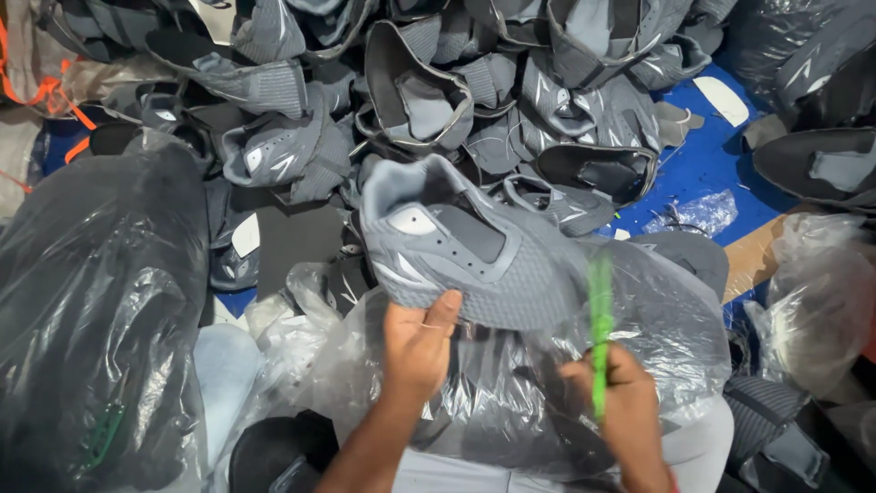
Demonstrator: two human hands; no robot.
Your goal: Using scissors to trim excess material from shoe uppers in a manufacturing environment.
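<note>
My left hand [417, 345] grips the lower edge of a grey knitted shoe upper [465, 248], thumb on top, holding it up over my lap. My right hand [622, 402] is closed around a thin bright green stick-like tool [599, 329] that points upward, its tip beside the toe of the upper. Under both hands lies a clear plastic bag [657, 319] filled with more grey uppers.
A big heap of grey shoe uppers [438, 100] covers the blue floor [703, 164] ahead. A large plastic-wrapped dark bundle [100, 301] stands at the left. More clear bags [812, 292] and dark uppers [812, 164] lie at the right.
</note>
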